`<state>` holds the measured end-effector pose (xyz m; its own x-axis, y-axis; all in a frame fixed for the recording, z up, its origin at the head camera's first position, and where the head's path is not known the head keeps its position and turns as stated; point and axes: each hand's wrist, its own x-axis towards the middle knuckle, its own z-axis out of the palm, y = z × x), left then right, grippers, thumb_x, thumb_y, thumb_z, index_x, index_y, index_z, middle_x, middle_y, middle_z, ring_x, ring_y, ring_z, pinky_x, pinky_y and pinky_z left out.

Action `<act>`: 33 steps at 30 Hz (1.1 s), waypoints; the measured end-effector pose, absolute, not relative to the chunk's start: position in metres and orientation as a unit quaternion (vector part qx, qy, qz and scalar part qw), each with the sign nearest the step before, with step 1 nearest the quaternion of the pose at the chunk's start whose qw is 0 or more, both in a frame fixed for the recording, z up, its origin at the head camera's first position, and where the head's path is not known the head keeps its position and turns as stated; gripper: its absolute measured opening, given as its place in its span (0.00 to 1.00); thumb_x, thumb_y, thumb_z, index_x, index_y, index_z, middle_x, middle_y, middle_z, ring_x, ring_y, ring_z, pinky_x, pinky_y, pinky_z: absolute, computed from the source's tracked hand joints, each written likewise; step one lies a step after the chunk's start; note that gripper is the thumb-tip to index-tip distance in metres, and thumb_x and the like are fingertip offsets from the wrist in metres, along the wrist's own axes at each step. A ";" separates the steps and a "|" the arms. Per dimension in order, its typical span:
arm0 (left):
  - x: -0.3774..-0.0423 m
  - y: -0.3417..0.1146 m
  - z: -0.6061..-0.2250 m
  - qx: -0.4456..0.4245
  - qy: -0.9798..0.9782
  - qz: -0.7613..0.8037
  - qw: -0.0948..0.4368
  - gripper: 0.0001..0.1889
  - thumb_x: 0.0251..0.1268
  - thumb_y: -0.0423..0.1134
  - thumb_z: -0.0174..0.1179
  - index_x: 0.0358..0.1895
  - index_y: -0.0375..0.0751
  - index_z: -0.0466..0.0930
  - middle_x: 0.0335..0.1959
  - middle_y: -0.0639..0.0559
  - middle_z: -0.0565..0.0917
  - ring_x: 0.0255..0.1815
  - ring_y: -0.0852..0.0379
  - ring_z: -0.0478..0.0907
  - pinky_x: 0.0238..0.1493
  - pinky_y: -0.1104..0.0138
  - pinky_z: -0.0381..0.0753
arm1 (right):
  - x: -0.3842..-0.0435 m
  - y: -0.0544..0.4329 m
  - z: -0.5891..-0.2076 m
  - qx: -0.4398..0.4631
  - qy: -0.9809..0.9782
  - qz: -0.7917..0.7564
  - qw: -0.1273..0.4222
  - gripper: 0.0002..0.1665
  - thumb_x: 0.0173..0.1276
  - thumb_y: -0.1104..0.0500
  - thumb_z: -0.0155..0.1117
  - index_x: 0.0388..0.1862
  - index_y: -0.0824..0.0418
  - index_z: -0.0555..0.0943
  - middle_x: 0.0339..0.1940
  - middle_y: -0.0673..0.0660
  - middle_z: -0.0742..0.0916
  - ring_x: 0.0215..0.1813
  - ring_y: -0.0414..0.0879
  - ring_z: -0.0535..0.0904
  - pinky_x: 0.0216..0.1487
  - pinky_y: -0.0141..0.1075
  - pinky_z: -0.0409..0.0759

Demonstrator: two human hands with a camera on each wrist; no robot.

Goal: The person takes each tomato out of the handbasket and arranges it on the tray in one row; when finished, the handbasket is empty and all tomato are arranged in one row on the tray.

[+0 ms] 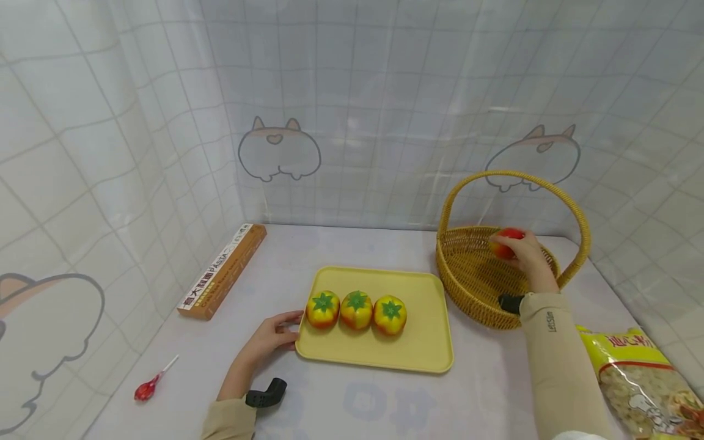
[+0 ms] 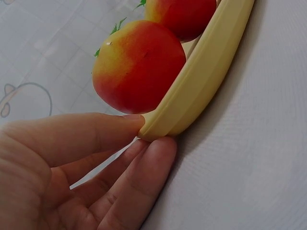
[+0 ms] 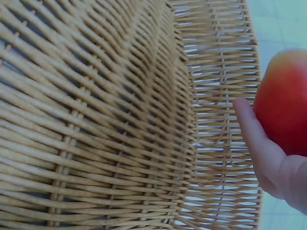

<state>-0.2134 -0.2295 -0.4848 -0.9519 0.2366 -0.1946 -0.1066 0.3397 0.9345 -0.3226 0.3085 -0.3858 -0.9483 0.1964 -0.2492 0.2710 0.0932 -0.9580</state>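
My right hand (image 1: pixel 530 253) grips a red-and-yellow toy tomato (image 1: pixel 503 244) over the wicker basket (image 1: pixel 467 299), below its arched handle. In the right wrist view the tomato (image 3: pixel 284 105) shows at the right edge, fingers along its side, with the woven wall (image 3: pixel 120 110) filling most of the picture. My left hand (image 1: pixel 271 335) is at the left edge of a yellow tray (image 1: pixel 379 357). Seen from the left wrist, fingers and thumb pinch the tray's rim (image 2: pixel 192 96) at a corner. Three tomatoes (image 1: pixel 356 310) with green leafy tops stand in a row on the tray.
A long pasta box (image 1: pixel 224 272) lies at the back left. A red lollipop (image 1: pixel 147 389) is on the table at the front left. On the right, beside my right sleeve, lies a clear-and-yellow food bag (image 1: pixel 640 379). Tile-patterned sheeting (image 1: pixel 357 201) encloses the table's back and sides.
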 end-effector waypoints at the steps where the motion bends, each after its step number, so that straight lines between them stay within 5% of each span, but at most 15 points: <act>1: -0.214 -0.229 -0.485 0.040 0.805 0.573 0.150 0.30 0.55 0.32 0.62 0.63 0.31 0.66 0.54 0.35 0.73 0.29 0.55 0.76 0.35 0.68 0.82 | -0.322 0.307 -0.384 0.158 0.733 -0.660 0.030 0.58 0.61 0.50 0.63 0.74 0.60 0.33 0.73 0.65 0.45 0.71 0.60 0.48 0.64 0.49 0.65; 6: -0.214 -0.230 -0.485 0.039 0.806 0.572 0.149 0.30 0.55 0.32 0.63 0.63 0.30 0.66 0.54 0.35 0.73 0.29 0.55 0.76 0.35 0.68 0.82 | -0.319 0.303 -0.373 0.160 0.737 -0.656 0.036 0.60 0.60 0.45 0.63 0.74 0.58 0.33 0.74 0.64 0.45 0.69 0.58 0.53 0.61 0.47 0.69; 9: -0.215 -0.230 -0.484 0.039 0.807 0.570 0.149 0.30 0.55 0.33 0.63 0.63 0.31 0.66 0.54 0.35 0.73 0.29 0.55 0.76 0.35 0.68 0.82 | -0.317 0.300 -0.365 0.154 0.755 -0.637 0.029 0.59 0.59 0.43 0.62 0.74 0.58 0.35 0.73 0.65 0.48 0.58 0.53 0.65 0.49 0.37 0.78; 12: -0.214 -0.229 -0.484 0.042 0.808 0.568 0.148 0.30 0.56 0.33 0.62 0.63 0.31 0.66 0.54 0.35 0.73 0.28 0.55 0.77 0.35 0.68 0.81 | -0.315 0.296 -0.356 0.151 0.749 -0.645 0.028 0.59 0.58 0.44 0.63 0.75 0.56 0.36 0.73 0.64 0.49 0.46 0.43 0.68 0.37 0.29 0.77; 14: -0.214 -0.229 -0.484 0.045 0.809 0.568 0.148 0.30 0.56 0.33 0.62 0.63 0.30 0.66 0.54 0.34 0.73 0.28 0.55 0.77 0.35 0.68 0.81 | -0.314 0.295 -0.351 0.144 0.731 -0.666 0.032 0.59 0.58 0.46 0.65 0.75 0.55 0.36 0.73 0.63 0.48 0.43 0.40 0.68 0.38 0.28 0.76; 24: -0.214 -0.230 -0.487 0.041 0.807 0.570 0.149 0.31 0.55 0.34 0.63 0.63 0.30 0.66 0.54 0.35 0.73 0.29 0.55 0.76 0.35 0.68 0.82 | -0.307 0.282 -0.343 0.103 0.705 -0.701 0.014 0.58 0.58 0.53 0.66 0.72 0.59 0.36 0.67 0.62 0.50 0.59 0.48 0.63 0.63 0.40 0.68; 29: -0.213 -0.230 -0.487 0.045 0.809 0.567 0.148 0.31 0.55 0.33 0.63 0.63 0.30 0.66 0.54 0.34 0.73 0.29 0.55 0.76 0.35 0.68 0.82 | -0.302 0.277 -0.342 0.084 0.726 -0.682 0.005 0.56 0.60 0.53 0.64 0.72 0.61 0.36 0.69 0.65 0.48 0.66 0.56 0.57 0.52 0.31 0.76; 33: -0.213 -0.230 -0.486 0.047 0.811 0.564 0.148 0.30 0.56 0.33 0.63 0.63 0.30 0.66 0.54 0.34 0.73 0.28 0.55 0.76 0.35 0.68 0.82 | -0.296 0.272 -0.339 0.072 0.748 -0.660 -0.002 0.56 0.61 0.53 0.64 0.73 0.62 0.37 0.71 0.67 0.48 0.59 0.50 0.63 0.41 0.23 0.75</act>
<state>-0.2132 -0.2304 -0.4864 -0.9518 0.2432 -0.1869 -0.0909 0.3583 0.9292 -0.2958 0.2724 -0.3391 -0.9897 0.1093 -0.0921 0.1050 0.1191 -0.9873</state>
